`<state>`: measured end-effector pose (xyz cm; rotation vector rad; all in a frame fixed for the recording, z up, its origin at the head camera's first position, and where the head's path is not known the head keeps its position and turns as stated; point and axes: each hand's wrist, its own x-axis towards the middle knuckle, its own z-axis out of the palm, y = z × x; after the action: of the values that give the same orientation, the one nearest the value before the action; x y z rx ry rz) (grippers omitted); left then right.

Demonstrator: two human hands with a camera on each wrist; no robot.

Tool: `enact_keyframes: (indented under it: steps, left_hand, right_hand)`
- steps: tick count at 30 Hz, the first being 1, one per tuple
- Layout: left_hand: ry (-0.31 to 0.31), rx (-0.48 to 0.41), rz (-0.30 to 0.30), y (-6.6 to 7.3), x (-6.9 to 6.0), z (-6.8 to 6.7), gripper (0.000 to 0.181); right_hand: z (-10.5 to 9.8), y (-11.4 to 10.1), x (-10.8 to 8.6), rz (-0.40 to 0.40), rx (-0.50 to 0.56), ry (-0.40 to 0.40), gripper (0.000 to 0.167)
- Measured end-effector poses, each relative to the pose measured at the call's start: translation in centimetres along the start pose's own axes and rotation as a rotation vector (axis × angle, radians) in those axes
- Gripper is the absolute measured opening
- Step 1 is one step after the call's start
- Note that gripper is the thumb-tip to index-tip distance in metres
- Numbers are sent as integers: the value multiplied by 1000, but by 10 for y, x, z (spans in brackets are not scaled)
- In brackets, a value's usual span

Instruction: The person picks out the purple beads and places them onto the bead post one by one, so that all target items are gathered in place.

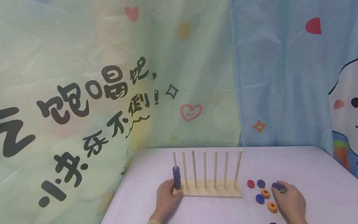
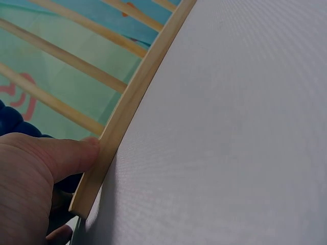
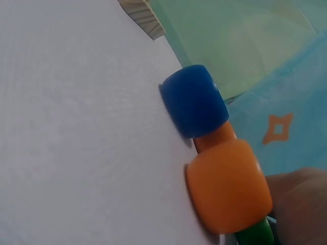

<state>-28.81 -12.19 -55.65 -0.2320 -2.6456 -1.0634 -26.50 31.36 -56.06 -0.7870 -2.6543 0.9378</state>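
A wooden peg rack (image 1: 209,193) with a row of upright pegs stands on the table. Dark blue-purple ring beads (image 1: 176,178) are stacked on its leftmost peg. My left hand (image 1: 167,196) grips the rack's left end; in the left wrist view the thumb (image 2: 76,155) presses the front edge of the base. To the right of the rack, my right hand (image 1: 292,199) pinches a purple ring bead (image 1: 276,186) at its fingertips. A green bead (image 1: 283,190) shows partly beneath those fingers. In the right wrist view most of the hand is hidden behind an orange bead (image 3: 230,186).
Loose beads lie between rack and right hand: a red one (image 1: 250,184), a purple one (image 1: 261,183), a blue one (image 1: 260,198) and two orange, the nearer orange bead (image 1: 272,207) being closest to the hand. Printed curtains (image 1: 193,77) hang behind the white table (image 1: 218,213).
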Motion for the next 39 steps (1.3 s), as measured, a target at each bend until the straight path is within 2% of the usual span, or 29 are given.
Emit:
enact_keyframes:
  steps: [5,10,18,25,31,39]
  left_hand:
    - [-6,-1,-1,-1,-1,-1,54]
    - [-13,-7,-7,-2,-1,-1,53]
    - [-8,-8,-7,-1,-1,1,53]
    - [4,-9,7,0,-2,0,53]
    - [-12,-12,-1,0,-3,0,54]
    - [-12,-11,-7,3,-4,-3,57]
  right_hand:
    - [-2,0,-3,-11,32,18,50]
    - [-6,-4,-7,10,75,10,52]
    - [-17,-23,-18,-15,105,26,52]
    - [-18,-37,-33,-134,132,68,49]
    - [-9,-43,-45,-182,150,106,43]
    - [-6,-56,-60,-361,207,138,38]
